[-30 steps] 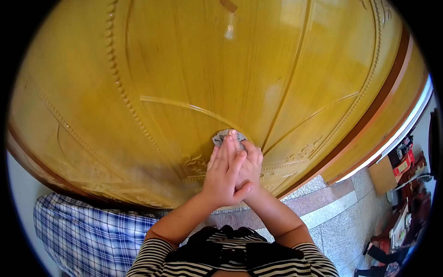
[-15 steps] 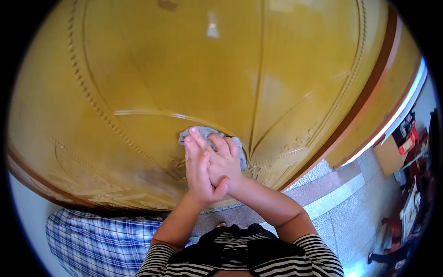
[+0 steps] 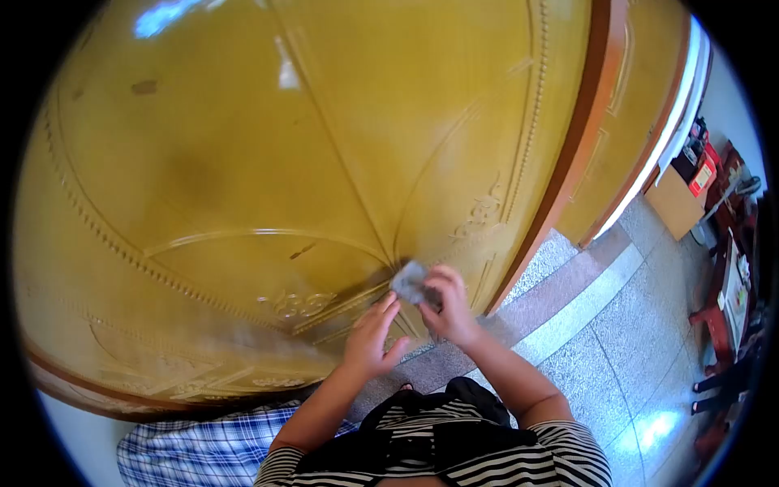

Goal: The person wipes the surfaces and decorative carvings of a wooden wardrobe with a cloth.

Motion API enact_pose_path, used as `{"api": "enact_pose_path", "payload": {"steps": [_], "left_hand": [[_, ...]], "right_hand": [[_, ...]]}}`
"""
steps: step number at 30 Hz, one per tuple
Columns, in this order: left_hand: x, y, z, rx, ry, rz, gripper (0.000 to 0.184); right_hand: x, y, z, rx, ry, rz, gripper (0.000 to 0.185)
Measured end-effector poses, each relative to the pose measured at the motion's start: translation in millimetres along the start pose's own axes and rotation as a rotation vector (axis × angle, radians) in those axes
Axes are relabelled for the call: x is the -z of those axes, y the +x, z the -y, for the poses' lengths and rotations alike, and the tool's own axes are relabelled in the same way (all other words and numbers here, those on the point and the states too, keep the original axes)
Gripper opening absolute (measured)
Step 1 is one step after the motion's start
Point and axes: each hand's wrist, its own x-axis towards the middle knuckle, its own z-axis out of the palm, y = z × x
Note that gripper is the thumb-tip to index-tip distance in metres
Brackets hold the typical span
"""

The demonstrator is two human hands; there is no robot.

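Note:
A grey cloth point(image 3: 411, 281) is bunched up against the lower part of a glossy yellow-brown carved door point(image 3: 268, 170). My right hand point(image 3: 451, 308) is closed around the cloth, its fingers curled over the cloth's right side. Just to the left, my left hand point(image 3: 372, 338) has its fingers stretched out and its thumb apart. Its fingertips reach the cloth's lower left edge; whether they touch it I cannot tell. Raised scroll carvings point(image 3: 300, 304) stand out on the panel left of my hands.
Blue plaid fabric point(image 3: 211, 446) lies at the lower left, below the door. To the right are a stone-tiled floor point(image 3: 584, 325), a cardboard box point(image 3: 675, 204) and a dark red wooden table point(image 3: 718, 321). A person's legs point(image 3: 722, 390) show at the far right.
My hands were stacked, pressing the cloth flat on the door. Now they are apart, and the cloth is bunched in my right hand. The view has turned to the right.

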Motion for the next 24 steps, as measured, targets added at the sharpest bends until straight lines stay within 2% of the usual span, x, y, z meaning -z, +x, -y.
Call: {"api": "enact_pose_path", "payload": {"steps": [1,3,5,7,9,10,13,17,20,22,24], "left_hand": [[4,-1,0,-0.005,-0.006,0.018,0.055],[9,0,0,-0.105,0.034,-0.217,0.045],[15,7,-1,-0.115,0.011,-0.252,0.040],[19,13,1,-0.220,0.032,-0.396,0.038],[25,15,1,-0.229,0.033,-0.400,0.038],[29,15,1,-0.271,0.080,-0.406,0.038],[34,13,6,-0.284,0.121,-0.391,0.038],[40,21,3,-0.250,0.227,-0.353,0.036],[41,26,-4,-0.237,0.396,-0.307,0.038],[43,37,-6,-0.258,0.498,-0.297,0.040],[45,44,-6,-0.230,0.765,-0.292,0.047]], "right_hand": [[8,4,1,0.003,-0.002,-0.136,0.043],[35,52,9,0.116,-0.095,-0.350,0.039],[47,103,18,0.167,-0.093,-0.580,0.042],[48,154,31,0.228,-0.207,-0.664,0.043],[18,170,30,0.104,-0.493,-0.613,0.045],[7,162,23,0.185,-0.540,-0.629,0.042],[-22,114,-8,0.275,-0.570,-0.587,0.040],[-46,18,-43,0.221,-0.546,-0.372,0.041],[-38,0,-43,0.139,-0.503,-0.265,0.042],[-38,12,-32,0.117,-0.512,-0.329,0.042],[-30,39,-11,0.080,-0.525,-0.388,0.043]]}}
